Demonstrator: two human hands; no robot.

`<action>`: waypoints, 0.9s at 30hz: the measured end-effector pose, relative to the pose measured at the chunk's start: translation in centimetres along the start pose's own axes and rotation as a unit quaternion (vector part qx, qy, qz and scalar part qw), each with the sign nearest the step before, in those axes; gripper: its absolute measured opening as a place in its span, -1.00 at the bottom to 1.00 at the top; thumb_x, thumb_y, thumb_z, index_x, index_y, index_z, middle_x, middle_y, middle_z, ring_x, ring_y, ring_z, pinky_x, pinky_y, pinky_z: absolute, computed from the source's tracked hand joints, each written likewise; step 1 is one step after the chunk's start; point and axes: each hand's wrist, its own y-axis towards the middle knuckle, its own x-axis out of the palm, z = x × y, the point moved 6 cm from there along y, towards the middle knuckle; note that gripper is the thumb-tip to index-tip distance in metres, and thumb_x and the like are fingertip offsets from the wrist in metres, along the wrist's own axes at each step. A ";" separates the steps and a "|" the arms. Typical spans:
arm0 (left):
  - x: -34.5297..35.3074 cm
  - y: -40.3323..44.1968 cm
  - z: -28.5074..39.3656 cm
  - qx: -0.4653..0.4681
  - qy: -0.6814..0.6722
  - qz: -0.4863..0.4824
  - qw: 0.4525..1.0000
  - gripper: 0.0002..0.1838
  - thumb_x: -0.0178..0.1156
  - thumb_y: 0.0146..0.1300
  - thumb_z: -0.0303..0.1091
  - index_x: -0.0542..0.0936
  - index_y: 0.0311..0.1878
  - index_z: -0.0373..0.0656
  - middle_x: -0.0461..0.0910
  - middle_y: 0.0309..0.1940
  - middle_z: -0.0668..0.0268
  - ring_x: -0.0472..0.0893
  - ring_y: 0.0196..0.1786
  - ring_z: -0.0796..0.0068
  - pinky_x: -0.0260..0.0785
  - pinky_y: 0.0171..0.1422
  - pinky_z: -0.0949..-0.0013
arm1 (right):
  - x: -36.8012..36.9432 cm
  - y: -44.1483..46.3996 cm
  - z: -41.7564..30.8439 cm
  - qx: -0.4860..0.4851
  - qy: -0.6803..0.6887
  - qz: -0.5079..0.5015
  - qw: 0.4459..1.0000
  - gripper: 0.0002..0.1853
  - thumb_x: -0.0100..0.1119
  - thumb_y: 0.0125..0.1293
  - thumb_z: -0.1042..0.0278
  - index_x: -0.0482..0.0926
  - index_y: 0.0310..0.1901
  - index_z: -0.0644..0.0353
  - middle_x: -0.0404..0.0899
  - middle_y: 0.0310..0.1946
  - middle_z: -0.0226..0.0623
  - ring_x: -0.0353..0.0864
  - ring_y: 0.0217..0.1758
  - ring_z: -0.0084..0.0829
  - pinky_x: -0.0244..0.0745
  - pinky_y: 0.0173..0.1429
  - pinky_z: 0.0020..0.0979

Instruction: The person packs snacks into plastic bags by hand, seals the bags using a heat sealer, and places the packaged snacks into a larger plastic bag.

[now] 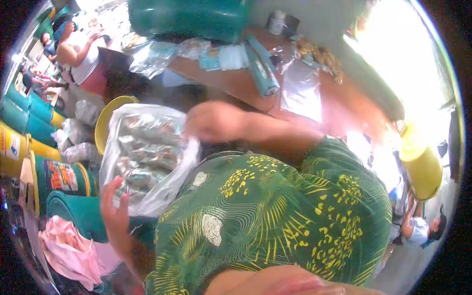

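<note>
A white plastic bag (184,184) lines an open container. Several clear packets with dark contents (147,142) lie in rows inside it. At the lower left edge of the bag is my left hand (115,199), its fingers apart, holding nothing that I can see. My right hand (214,122) is over the upper right edge of the bag. It looks rounded but is smeared by motion, so its fingers and anything in them cannot be made out.
A brown table (206,78) beyond my right arm bears a long blue box (262,69), plastic sheets and packets. Yellow and green drums and buckets (64,179), filled bags and a pink cloth (71,246) are at the left. Other people stand at the far left and right.
</note>
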 end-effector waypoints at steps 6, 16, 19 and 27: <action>3.0 1.5 7.4 0.134 -0.074 0.033 0.988 -0.47 0.22 0.38 0.06 0.61 0.08 -0.29 0.64 -0.02 0.11 0.59 0.10 0.16 0.36 0.29 0.15 | -11.9 -25.4 12.0 0.546 -0.041 0.418 0.725 -0.61 0.17 0.39 -0.02 0.72 -0.09 0.16 0.69 -0.08 -0.09 0.65 0.04 -0.10 0.52 0.15 -0.15; 26.9 15.9 32.1 0.461 -0.051 -0.131 0.876 -0.25 0.37 0.15 0.20 0.51 0.29 -0.08 0.52 0.26 0.14 0.37 0.42 -0.01 0.14 0.50 -0.10 | -17.0 -35.7 12.6 0.566 -0.099 0.031 0.818 -0.78 0.21 0.28 0.31 0.65 -0.08 0.16 0.68 -0.20 -0.16 0.68 -0.14 -0.08 0.55 -0.02 -0.17; 35.7 16.9 34.4 0.504 0.014 -0.190 0.842 -0.21 0.35 0.16 0.22 0.44 0.35 -0.04 0.51 0.27 0.14 0.35 0.45 0.11 0.04 0.54 -0.17 | -19.0 -29.6 2.2 0.386 0.080 -0.014 0.919 -0.80 0.25 0.15 0.48 0.64 -0.16 0.22 0.65 -0.22 -0.08 0.62 -0.16 -0.06 0.52 -0.05 -0.20; 45.1 22.1 27.0 0.143 -0.222 -0.385 0.885 -0.74 0.38 0.25 -0.13 0.67 -0.13 -0.08 0.70 -0.18 0.31 0.63 -0.01 0.43 0.32 0.32 0.12 | -32.8 -39.6 -2.7 0.536 -0.018 0.083 0.840 -0.69 0.35 0.02 0.56 0.58 -0.14 0.33 0.53 -0.26 -0.13 0.54 -0.15 -0.08 0.45 -0.06 -0.20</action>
